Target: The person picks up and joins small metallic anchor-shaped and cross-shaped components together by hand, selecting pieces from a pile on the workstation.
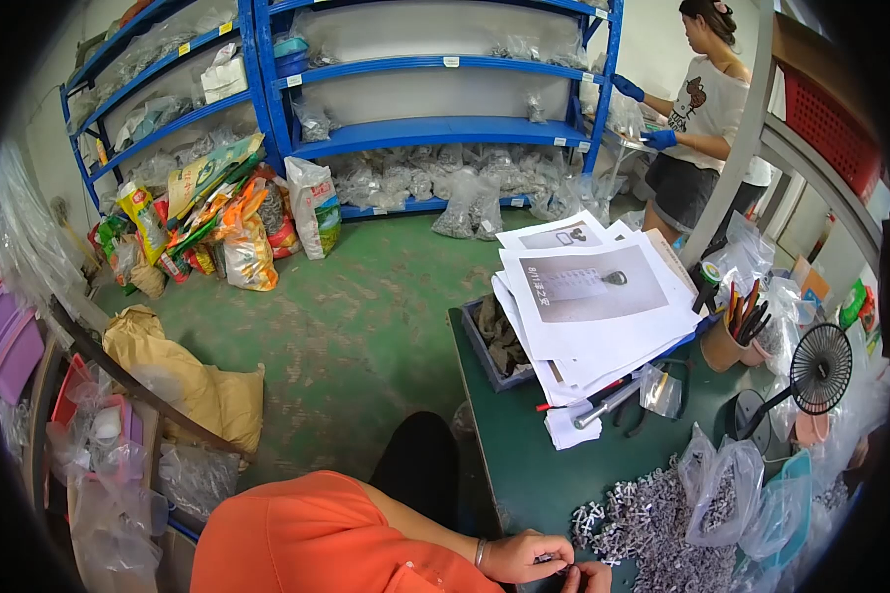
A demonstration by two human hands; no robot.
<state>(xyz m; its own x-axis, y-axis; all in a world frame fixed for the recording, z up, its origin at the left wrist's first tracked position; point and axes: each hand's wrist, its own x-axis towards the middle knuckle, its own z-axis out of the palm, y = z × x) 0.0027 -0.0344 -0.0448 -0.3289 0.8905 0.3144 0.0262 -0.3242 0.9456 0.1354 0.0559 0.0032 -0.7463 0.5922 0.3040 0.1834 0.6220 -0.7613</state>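
At the lower edge, my left hand [526, 557] has its fingers closed in a pinch, with a bracelet [480, 551] at its wrist. Just beside it, the partly cut-off right hand [591, 577] is closed too, its fingertips meeting the left ones. Between them a small dark bit shows, too hidden to name. Right of both hands lies a big pile of small grey metal parts [652, 524] on the green table [504, 445]. Clear plastic bags [727, 489] rest on that pile.
Printed sheets [603, 287] lie partly over a grey tray [499, 346]. Hand tools, a pen cup [724, 346] and a black fan [820, 371] are on the table. Blue shelves [445, 133] with bagged parts line the back. A person in blue gloves [659, 139] stands back right.
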